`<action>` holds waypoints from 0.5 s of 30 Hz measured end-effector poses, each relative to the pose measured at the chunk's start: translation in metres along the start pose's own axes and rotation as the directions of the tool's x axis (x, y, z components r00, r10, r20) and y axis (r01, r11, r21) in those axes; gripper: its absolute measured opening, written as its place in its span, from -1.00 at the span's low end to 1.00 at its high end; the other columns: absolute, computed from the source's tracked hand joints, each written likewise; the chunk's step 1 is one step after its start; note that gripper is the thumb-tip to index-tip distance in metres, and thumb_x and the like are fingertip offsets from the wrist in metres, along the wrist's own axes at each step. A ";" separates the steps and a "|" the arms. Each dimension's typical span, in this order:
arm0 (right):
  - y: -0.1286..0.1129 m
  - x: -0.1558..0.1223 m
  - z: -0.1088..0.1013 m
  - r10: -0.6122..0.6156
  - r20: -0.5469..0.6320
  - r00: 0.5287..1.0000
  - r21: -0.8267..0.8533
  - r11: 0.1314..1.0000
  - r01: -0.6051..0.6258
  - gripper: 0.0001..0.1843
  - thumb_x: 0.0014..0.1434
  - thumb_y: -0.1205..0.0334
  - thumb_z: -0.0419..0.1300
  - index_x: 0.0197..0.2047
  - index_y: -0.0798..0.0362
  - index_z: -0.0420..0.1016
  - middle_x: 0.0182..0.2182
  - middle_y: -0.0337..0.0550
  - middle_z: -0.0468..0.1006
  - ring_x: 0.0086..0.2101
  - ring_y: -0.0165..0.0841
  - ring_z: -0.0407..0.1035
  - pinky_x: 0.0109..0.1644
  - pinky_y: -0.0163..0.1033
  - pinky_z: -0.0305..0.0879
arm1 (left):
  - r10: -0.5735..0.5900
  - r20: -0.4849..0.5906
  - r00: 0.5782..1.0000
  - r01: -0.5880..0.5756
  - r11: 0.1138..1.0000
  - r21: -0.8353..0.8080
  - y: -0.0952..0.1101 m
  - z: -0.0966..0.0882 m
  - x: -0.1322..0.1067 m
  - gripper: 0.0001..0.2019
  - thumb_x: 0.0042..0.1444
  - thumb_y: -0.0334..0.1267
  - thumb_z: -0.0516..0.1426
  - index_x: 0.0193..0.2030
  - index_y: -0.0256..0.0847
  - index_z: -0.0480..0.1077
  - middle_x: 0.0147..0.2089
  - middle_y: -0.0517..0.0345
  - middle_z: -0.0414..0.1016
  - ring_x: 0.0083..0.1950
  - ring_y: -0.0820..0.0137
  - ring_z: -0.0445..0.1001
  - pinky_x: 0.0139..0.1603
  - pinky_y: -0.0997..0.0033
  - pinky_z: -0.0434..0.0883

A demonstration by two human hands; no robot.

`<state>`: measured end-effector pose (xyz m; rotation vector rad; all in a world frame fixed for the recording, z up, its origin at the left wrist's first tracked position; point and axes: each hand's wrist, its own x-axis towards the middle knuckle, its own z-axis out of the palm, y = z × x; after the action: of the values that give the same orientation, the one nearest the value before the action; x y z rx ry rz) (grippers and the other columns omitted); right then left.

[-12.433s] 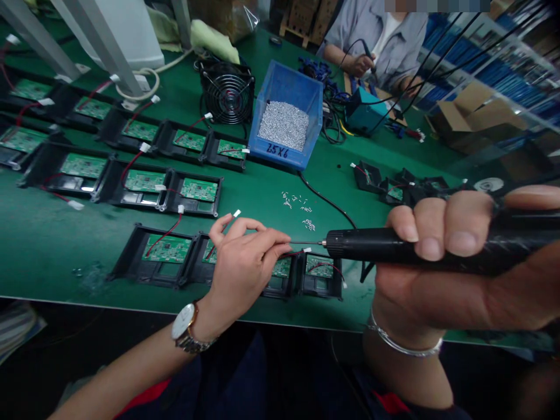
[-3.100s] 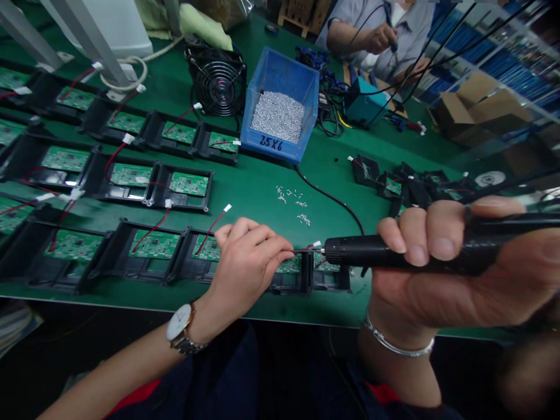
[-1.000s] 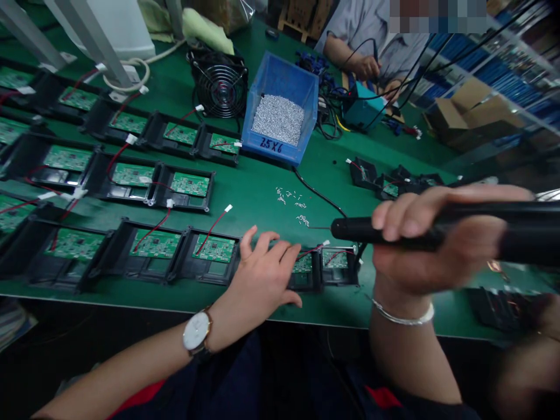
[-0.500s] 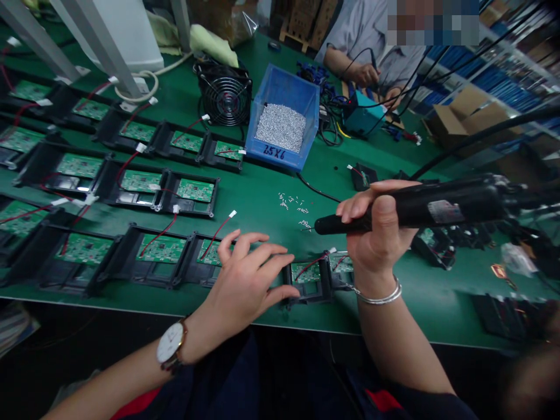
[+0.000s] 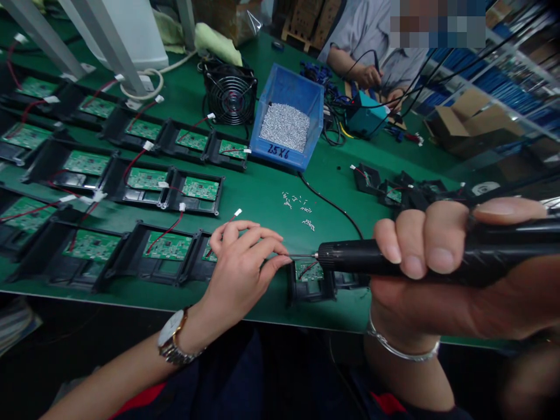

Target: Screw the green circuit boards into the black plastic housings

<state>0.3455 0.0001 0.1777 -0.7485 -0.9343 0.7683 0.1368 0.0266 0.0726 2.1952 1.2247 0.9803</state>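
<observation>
My right hand (image 5: 437, 268) is wrapped around a black electric screwdriver (image 5: 350, 256) held level, its thin bit (image 5: 301, 255) pointing left. At the bit's tip, the thumb and forefinger of my left hand (image 5: 245, 262) are pinched together. Whatever lies between those fingertips is too small or hidden to make out. Below the bit sits a black plastic housing (image 5: 311, 291) with a green circuit board (image 5: 308, 270) and a red wire. Loose small screws (image 5: 308, 224) are scattered on the green table just beyond.
Rows of black housings with boards (image 5: 168, 245) fill the left side. A blue bin of screws (image 5: 284, 125), marked 25X6, stands behind beside a black fan (image 5: 231, 96). More housings (image 5: 367, 178) lie at right. A co-worker (image 5: 371, 64) handles items across the table near a teal box (image 5: 366, 114).
The screwdriver has come closer to the camera and swung level, its bit now meeting my left fingertips. My left thumb and forefinger, apart before, have closed together.
</observation>
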 end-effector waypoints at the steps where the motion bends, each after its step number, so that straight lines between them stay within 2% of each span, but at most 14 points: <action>1: 0.001 -0.001 -0.002 -0.019 0.033 0.999 0.020 1.000 0.019 -0.72 0.27 -0.07 0.48 -0.18 -0.03 0.70 -0.62 -0.38 0.38 -0.66 -0.45 0.20 -0.61 -0.17 0.25 | 0.007 -0.004 1.000 -0.007 1.000 0.004 0.000 -0.001 0.000 -0.91 0.32 -0.24 0.44 -0.22 0.01 0.66 0.02 0.23 0.79 0.22 0.03 0.47 0.28 -0.18 0.20; 4: 0.005 -0.001 -0.008 -0.062 0.119 0.991 0.049 0.997 0.057 -0.63 0.23 -0.14 0.45 -0.13 -0.01 0.72 -0.62 -0.36 0.36 -0.68 -0.44 0.15 -0.64 -0.16 0.17 | 0.061 0.001 0.998 -0.061 0.998 0.019 -0.002 -0.005 0.002 -0.91 0.29 -0.22 0.47 -0.23 0.03 0.69 0.02 0.22 0.78 0.21 0.04 0.46 0.24 -0.12 0.22; 10: -0.001 -0.001 -0.024 -0.048 0.093 0.995 0.009 0.999 0.048 -0.64 0.20 -0.18 0.41 -0.13 -0.08 0.68 -0.63 -0.33 0.29 -0.69 -0.38 0.11 -0.63 -0.10 0.14 | 0.109 -0.040 0.993 -0.108 0.993 0.038 -0.003 -0.008 0.002 -0.91 0.30 -0.22 0.46 -0.24 0.10 0.72 -0.02 0.28 0.79 0.20 0.05 0.47 0.27 -0.15 0.18; 15: -0.004 -0.004 -0.035 -0.007 0.082 0.997 0.041 0.999 0.004 -0.65 0.17 -0.19 0.41 -0.14 -0.14 0.61 -0.60 -0.33 0.30 -0.66 -0.35 0.16 -0.59 -0.06 0.19 | 0.125 -0.012 0.992 -0.125 0.992 0.024 -0.001 -0.006 0.001 -0.92 0.32 -0.24 0.44 -0.19 0.08 0.71 0.00 0.26 0.79 0.22 0.03 0.46 0.27 -0.16 0.19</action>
<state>0.3766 -0.0130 0.1657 -0.6828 -0.9914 0.8162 0.1325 0.0280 0.0764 2.3110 1.1207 1.0362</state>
